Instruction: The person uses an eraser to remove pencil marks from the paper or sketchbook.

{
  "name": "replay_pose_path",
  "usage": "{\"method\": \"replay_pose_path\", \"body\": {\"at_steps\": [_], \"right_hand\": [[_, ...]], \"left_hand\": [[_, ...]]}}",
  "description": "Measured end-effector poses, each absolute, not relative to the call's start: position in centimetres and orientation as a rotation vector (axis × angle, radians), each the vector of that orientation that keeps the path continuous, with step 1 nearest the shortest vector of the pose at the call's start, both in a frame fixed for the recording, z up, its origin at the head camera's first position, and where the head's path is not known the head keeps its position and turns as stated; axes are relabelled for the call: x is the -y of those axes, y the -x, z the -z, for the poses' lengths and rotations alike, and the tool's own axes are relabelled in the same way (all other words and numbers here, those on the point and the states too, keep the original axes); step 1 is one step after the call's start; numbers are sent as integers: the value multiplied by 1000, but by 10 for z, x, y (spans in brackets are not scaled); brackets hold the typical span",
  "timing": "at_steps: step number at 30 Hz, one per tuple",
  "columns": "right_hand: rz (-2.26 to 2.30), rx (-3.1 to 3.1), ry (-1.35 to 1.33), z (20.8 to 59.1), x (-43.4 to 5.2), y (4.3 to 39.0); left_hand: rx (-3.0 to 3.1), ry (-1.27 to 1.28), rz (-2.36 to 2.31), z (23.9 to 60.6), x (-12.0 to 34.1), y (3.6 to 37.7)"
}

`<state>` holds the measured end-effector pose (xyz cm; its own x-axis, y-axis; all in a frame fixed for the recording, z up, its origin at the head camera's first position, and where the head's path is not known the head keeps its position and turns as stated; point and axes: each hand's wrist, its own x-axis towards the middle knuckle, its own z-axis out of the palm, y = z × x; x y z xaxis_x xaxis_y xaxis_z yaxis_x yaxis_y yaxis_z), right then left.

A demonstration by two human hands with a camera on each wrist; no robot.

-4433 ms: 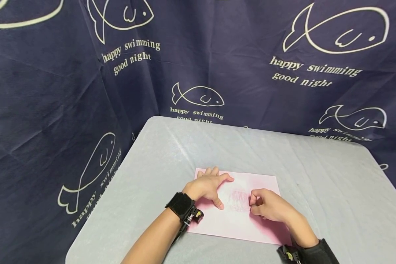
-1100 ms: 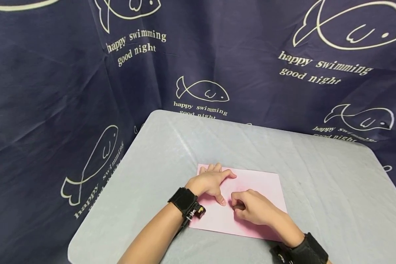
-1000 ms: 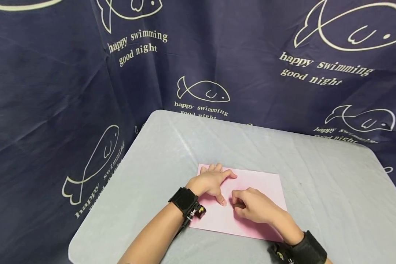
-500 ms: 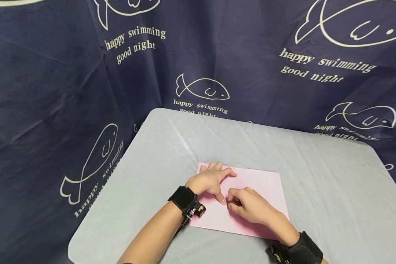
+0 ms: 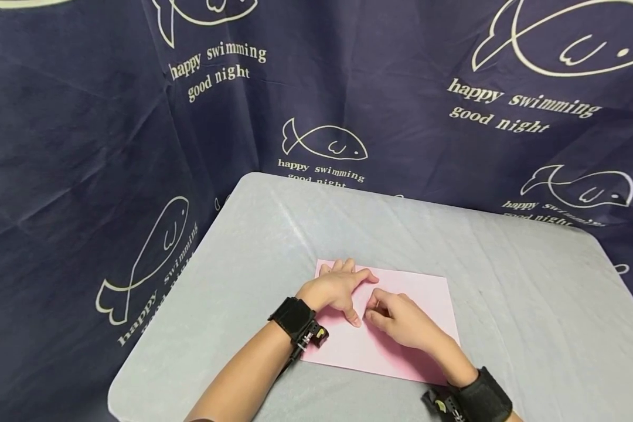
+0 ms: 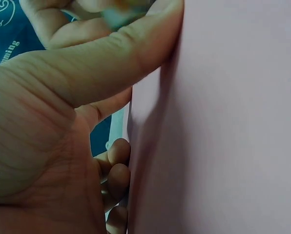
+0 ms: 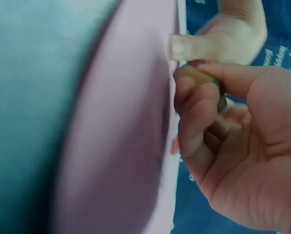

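One side steadies, the other works close by

On the grey table (image 5: 274,234), a pink sheet (image 5: 422,287) lies flat beneath both hands. The left hand (image 5: 331,295) is spread over the sheet's left part, gripping nothing, its thumb and index finger well apart. The right hand (image 5: 406,325) is curled, pinching a small dark-and-yellow piece (image 7: 199,74) between thumb and fingers, just beside the left thumb (image 5: 352,318).

For working the piece over the paper, the left hand's wide spread seems a sound brace: even pressure through the fingertips should stop the sheet sliding or creasing. Short, light strokes directed away from the left thumb look safest, since a long sweep could knock it. Pinching low, near the working face, ought to give better control of something so small.

Much is hard to make out. The right hand covers the piece in the head view, and in the right wrist view fingers hide most of it, so its kind and any contact with the paper cannot be told. A blurred teal-and-orange patch (image 6: 126,14) atop the left wrist view may be that same piece. Whatever lies on the sheet beneath the right hand is hidden; both wrist views crop the paper.
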<state>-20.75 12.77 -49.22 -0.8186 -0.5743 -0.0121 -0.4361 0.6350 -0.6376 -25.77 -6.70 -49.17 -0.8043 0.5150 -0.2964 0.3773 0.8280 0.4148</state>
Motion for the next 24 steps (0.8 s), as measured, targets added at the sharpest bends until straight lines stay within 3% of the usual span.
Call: {"method": "replay_pose_path", "body": {"at_steps": [12,24], "right_hand": [[940,-2479,859,488,-140,195],[867,-2718,841,492,-131,210]], "left_hand": [[-2616,-686,-463,491,65,258],[-2609,-670,-449,489,67,258]]}}
